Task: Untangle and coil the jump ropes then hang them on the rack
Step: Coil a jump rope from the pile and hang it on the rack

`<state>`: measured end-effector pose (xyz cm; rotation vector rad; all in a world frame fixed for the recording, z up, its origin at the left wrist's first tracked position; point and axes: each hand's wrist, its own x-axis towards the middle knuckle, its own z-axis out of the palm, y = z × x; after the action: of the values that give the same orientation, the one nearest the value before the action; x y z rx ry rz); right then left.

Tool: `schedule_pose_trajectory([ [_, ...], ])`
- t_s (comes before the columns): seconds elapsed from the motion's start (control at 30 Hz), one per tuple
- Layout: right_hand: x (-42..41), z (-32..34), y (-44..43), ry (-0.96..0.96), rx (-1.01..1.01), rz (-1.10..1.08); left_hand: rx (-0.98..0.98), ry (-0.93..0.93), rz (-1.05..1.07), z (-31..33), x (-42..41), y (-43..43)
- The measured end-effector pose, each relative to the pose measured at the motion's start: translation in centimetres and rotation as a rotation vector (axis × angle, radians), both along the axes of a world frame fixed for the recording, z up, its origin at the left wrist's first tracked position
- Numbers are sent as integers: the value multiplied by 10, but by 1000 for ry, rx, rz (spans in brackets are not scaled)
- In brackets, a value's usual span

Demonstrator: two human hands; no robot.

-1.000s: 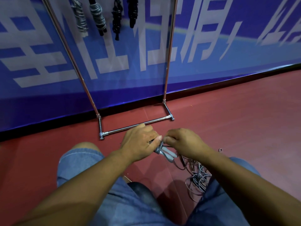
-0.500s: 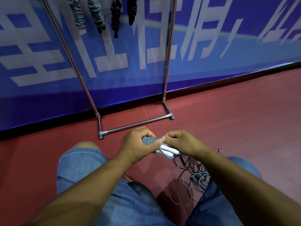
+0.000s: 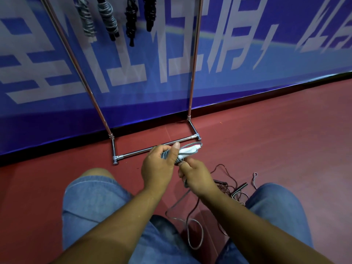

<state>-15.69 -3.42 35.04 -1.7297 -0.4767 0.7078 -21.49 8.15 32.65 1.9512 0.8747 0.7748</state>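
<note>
The grey jump rope [image 3: 187, 151] is held above the floor [image 3: 276, 141], just in front of the rack's base bar. Its two white handles lie side by side, pointing right, with grey cord wound round them into a short bundle. The left hand [image 3: 158, 168] is clamped on this bundle, fingers curled round the wound part and thumb raised against it. The right hand [image 3: 198, 178] sits just below and to the right, touching the left, and its fingers are closed on the free cord as it leaves the bundle. From under that hand the loose cord [image 3: 194, 231] drops to the floor and lies in an open loop between the person's knees.

To the right of the hands, beside the right knee, a tangle of ropes [image 3: 228, 187] lies on the floor, thin dark cords with black handles among them.

The rack [image 3: 194, 63] stands at the far edge of the floor against a blue banner [image 3: 247, 60] with large white characters. Four coiled ropes [image 3: 108, 18] hang near its top, two grey on the left and two black on the right.

The person wears denim shorts [image 3: 91, 199].
</note>
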Motion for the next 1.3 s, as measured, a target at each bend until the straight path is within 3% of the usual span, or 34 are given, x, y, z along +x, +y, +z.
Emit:
schedule_pose_trajectory([
  [0.13, 4, -5, -1, -112, -161, 46, 313, 207, -125, -4, -7, 6],
  [0.23, 6, -7, -4, -84, -179, 58, 425, 464, -251, 4, -10, 5],
  [0.33, 7, -6, -7, -79, -149, 104, 452, 525, -315, 8, -9, 9],
  [0.5, 13, -3, -12, -131, -64, 161, 223, 450, -455, 15, -6, 18],
  [0.7, 25, 4, -15, -250, -31, 227, -497, 201, -618, 36, -5, 25],
  [0.87, 31, 5, -18, -243, -14, 327, -816, 165, -689, 40, -14, 32],
  [0.97, 30, 7, -19, -239, -15, 358, -842, 168, -698, 37, -17, 32],
  [1.1, 31, 9, -22, -267, -72, 434, -699, 240, -730, 32, -18, 30],
  [1.3, 32, 1, -17, -127, 45, 316, -504, 99, -648, 29, -9, 26],
])
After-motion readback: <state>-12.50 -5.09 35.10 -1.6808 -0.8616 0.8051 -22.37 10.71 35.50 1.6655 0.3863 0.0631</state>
